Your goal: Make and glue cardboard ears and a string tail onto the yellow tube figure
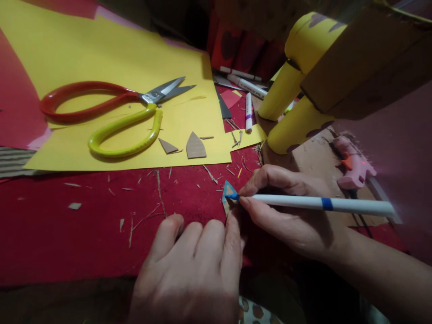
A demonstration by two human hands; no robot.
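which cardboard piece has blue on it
The piece at the tip of the blue-banded marker; the triangle and arched piece on the yellow paper show none.

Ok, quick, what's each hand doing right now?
Left hand: fingers curled, index at the small piece; can't tell whether it pinches or just steadies it.
Right hand: closed, holding the marker, tip on the piece.
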